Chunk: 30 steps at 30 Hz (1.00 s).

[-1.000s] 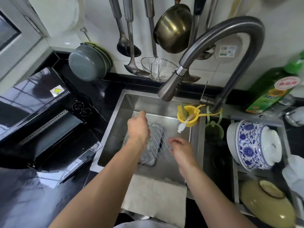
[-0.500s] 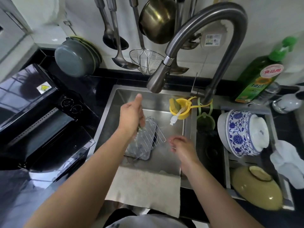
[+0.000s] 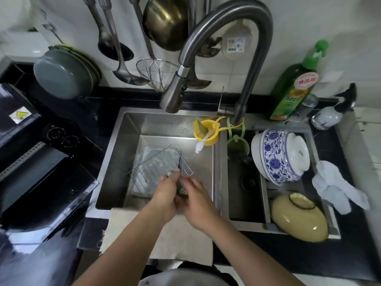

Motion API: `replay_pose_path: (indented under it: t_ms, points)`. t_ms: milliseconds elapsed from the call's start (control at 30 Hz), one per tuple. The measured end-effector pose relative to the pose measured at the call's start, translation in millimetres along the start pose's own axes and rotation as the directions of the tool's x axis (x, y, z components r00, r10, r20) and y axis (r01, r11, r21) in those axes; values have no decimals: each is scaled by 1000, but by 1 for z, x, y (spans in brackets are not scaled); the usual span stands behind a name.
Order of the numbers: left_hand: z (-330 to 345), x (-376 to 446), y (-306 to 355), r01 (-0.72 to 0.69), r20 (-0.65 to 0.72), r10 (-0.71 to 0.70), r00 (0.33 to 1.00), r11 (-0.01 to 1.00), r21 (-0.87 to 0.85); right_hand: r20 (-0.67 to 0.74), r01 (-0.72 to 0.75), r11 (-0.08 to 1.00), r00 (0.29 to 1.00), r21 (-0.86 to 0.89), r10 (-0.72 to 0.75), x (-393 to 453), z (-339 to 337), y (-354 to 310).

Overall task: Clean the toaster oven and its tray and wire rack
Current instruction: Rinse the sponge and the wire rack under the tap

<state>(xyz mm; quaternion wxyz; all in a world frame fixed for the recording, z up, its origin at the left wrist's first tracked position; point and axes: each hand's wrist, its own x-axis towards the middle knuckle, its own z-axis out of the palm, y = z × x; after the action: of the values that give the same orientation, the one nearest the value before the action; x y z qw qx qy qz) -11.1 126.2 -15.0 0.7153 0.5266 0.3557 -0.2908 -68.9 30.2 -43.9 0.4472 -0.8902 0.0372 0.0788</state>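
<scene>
A wire rack (image 3: pixel 158 162) lies tilted over a grey tray (image 3: pixel 144 154) on the floor of the left sink basin (image 3: pixel 132 129). The black toaster oven (image 3: pixel 31 145) stands on the counter to the left with its glass door (image 3: pixel 51 195) folded down. My left hand (image 3: pixel 165 195) and my right hand (image 3: pixel 195 200) meet at the near right corner of the rack. A dark, shiny scouring pad (image 3: pixel 181 189) is pressed between them. Most of the pad is hidden by my fingers.
A tall faucet (image 3: pixel 206 27) arches over the basin, its spout (image 3: pixel 173 100) off. A yellow sponge holder (image 3: pixel 207 132) hangs inside. A beige cloth (image 3: pixel 165 240) drapes the front edge. A blue-and-white pot (image 3: pixel 282 153), yellow bowl (image 3: pixel 299 219), white rag (image 3: pixel 338 186) and detergent bottle (image 3: pixel 292 89) crowd the right.
My left hand has come off the far end of the rack and drawn back toward me. My right hand has closed in on it, and both now meet on the pad.
</scene>
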Motion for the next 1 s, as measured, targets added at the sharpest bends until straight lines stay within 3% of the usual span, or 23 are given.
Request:
replay_pose_path:
  t_ms: [100,167,233,267,300,333,433,500,567,633,700,833,900,1000]
  points:
    - [10,-21,5,75,229,-95,969,993,96,-176,42,984,982,-174,-73,-11,-7,17]
    - [5,-26,11,97,297,-152,943,977,192,-358,-91,996,931,-25,76,-15,-22,31]
    - [-2,-22,16,61,230,-133,964,953,295,-544,-299,926,750,230,377,-9,-40,48]
    - [-6,-19,17,37,160,-92,983,946,321,-561,-367,854,645,370,520,-3,-50,55]
    - [-11,-16,19,17,96,-50,994,947,320,-527,-379,777,579,502,622,3,-57,62]
    - [-16,-14,20,6,49,-21,999,955,296,-480,-353,717,558,601,677,11,-63,67]
    - [-31,-6,20,36,-19,-33,999,963,269,-347,-241,561,578,792,739,43,-67,76]
    - [-37,-4,18,56,-33,-49,998,951,303,-229,-93,331,547,939,805,67,-69,77]
    - [-42,-2,15,60,-36,-51,998,949,310,-145,55,136,514,989,846,89,-75,81]
    - [-46,0,15,66,-49,-53,997,947,315,-76,101,30,488,994,870,102,-82,89]
    - [-50,0,15,75,-66,-57,996,945,317,-62,-11,75,462,997,885,105,-81,97]
    - [-54,-4,18,70,-71,-50,996,946,315,-223,-166,327,452,930,864,97,-68,98]
    - [-57,-5,19,73,-76,-51,996,946,315,-321,-281,491,481,825,816,93,-63,93]
    - [-61,-9,18,79,-81,-57,995,947,310,-409,-307,615,527,726,745,85,-60,85]
